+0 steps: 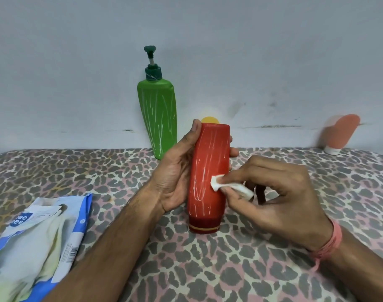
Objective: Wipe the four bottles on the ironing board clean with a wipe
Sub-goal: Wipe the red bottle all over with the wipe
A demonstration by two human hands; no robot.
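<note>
Board (273,258), leopard-print cover, fills the lower view with a wall along its far edge. Wipes pack (40,232) lies flat at the near left edge, flap open, probably parked within reach for a fresh sheet. Green bottle (159,118), a pump type, stands at the far edge mid-board, leaning on the wall, white streaks visible down its face, so I judge it not yet cleaned. Red bottle (208,177) stands cap-down mid-board, streaked the same way. Left hand (175,173) wraps its left side, thumb up near the top and fingertips curling round the far side: a closed grasp, likely bracing the bottle so wiping pressure doesn't tip it. Right hand (279,192) pinches a folded wipe (227,186) between thumb and fingers, its tip pressed on the bottle's right face, lower half. Folded small likely gives a firm edge for scrubbing streaks. Pink bottle (340,134) sits at the far right edge, tilted against the wall on its white cap, blurred. A yellow cap (210,120) peeks out behind the red bottle's top, presumably the fourth bottle; rest hidden.
</note>
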